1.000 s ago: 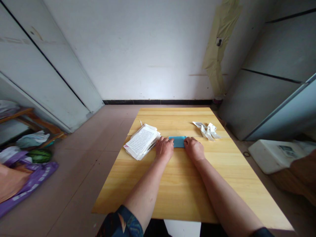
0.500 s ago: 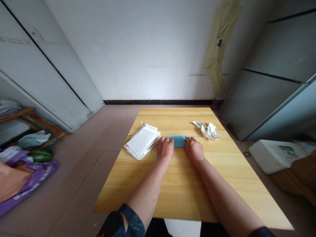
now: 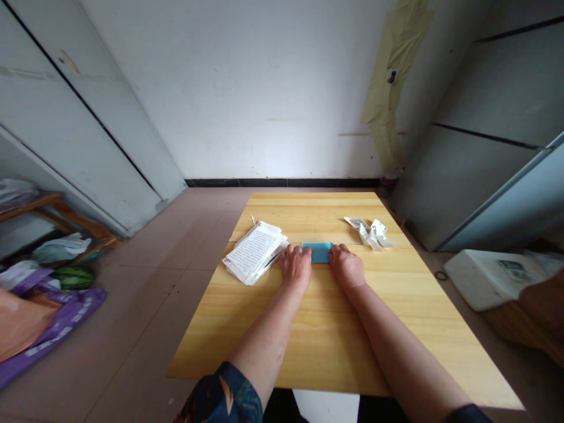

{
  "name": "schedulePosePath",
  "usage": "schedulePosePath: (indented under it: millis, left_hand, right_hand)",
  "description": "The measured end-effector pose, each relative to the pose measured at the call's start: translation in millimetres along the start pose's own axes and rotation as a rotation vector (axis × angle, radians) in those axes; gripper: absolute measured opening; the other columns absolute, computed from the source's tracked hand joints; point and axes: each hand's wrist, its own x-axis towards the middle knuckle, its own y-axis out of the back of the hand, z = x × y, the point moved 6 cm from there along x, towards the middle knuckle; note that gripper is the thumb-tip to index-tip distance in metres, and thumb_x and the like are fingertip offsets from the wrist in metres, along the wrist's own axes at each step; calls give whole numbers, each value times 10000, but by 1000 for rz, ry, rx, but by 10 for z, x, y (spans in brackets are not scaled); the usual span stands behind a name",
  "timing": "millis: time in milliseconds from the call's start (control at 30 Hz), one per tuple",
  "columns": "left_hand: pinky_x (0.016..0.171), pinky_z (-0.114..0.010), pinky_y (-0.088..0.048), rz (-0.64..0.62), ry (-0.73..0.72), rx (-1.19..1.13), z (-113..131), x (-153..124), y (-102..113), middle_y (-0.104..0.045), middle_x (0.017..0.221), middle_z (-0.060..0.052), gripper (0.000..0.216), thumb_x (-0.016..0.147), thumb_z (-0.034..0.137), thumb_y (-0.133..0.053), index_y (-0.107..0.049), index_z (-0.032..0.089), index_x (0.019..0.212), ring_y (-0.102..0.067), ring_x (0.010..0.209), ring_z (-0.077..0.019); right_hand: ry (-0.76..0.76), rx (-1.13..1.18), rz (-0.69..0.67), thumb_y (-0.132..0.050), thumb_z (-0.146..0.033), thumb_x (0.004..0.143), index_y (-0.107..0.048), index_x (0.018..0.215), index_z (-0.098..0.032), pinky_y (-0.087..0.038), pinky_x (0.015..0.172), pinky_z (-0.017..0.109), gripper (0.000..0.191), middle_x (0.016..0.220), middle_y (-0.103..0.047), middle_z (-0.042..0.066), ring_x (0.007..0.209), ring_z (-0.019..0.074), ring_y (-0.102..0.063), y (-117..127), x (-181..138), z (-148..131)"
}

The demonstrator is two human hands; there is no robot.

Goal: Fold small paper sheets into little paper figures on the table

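View: from the head-worn camera, I'm looking down over the person's forearms at a wooden table (image 3: 317,335).

Left hand: the left hand (image 3: 295,265) lies palm down, fingers close together, with the fingertips on the left end of the blue piece. I can't tell whether it is pinching or only pressing.

Right hand: the right hand (image 3: 346,266) lies palm down in the same way, fingers together, on the right end of the blue piece. I can't tell if it has a grip either.

Blue piece: a flat blue strip, probably folded paper (image 3: 319,252), lies on the table between the two hands, its long side running across the table. Its middle shows in the gap between them.

Beside the left hand: a loose stack of printed pages (image 3: 253,252) lies just beyond the fingers, with a dark pen (image 3: 273,259) along its edge.

Beyond the right hand: crumpled white paper strips (image 3: 369,233) sit well back on the table, apart from the hand.

Floor, left: a striped watermelon (image 3: 74,278) lies beside a purple bag (image 3: 57,320).

Floor, right: a white foam box (image 3: 487,279) sits near the table.

Wall: yellowed tape (image 3: 390,76) hangs on the white wall.
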Motion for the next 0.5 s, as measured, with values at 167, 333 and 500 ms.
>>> schedulePosePath:
  millis: [167, 333, 500]
  left_hand:
    - [817, -401, -368, -12, 39, -10, 10, -15, 25, -651, 940, -84, 354, 928, 185, -349, -643, 272, 1105, -478, 996, -266]
    - [837, -413, -357, -35, 62, -23, -7, -26, 33, -639, 973, -88, 347, 935, 222, -359, -633, 302, 1133, -458, 1021, -267]
    - [836, -413, -356, -44, 65, -39, -19, -36, 45, -621, 982, -86, 342, 937, 220, -370, -627, 318, 1141, -457, 1019, -268]
  right_hand:
    - [27, -13, 53, -428, -291, 938, -609, 909, -209, -279, 535, 222, 201, 946, -611, 46, 747, 121, -591, -17, -15, 35]
    - [78, 21, 57, -421, -290, 947, -615, 897, -209, -296, 561, 214, 216, 939, -601, 44, 824, 126, -569, -12, -19, 69]
    - [142, 65, 32, -440, -283, 939, -625, 905, -224, -355, 620, 207, 197, 990, -596, 45, 959, 146, -545, 25, -17, 89]
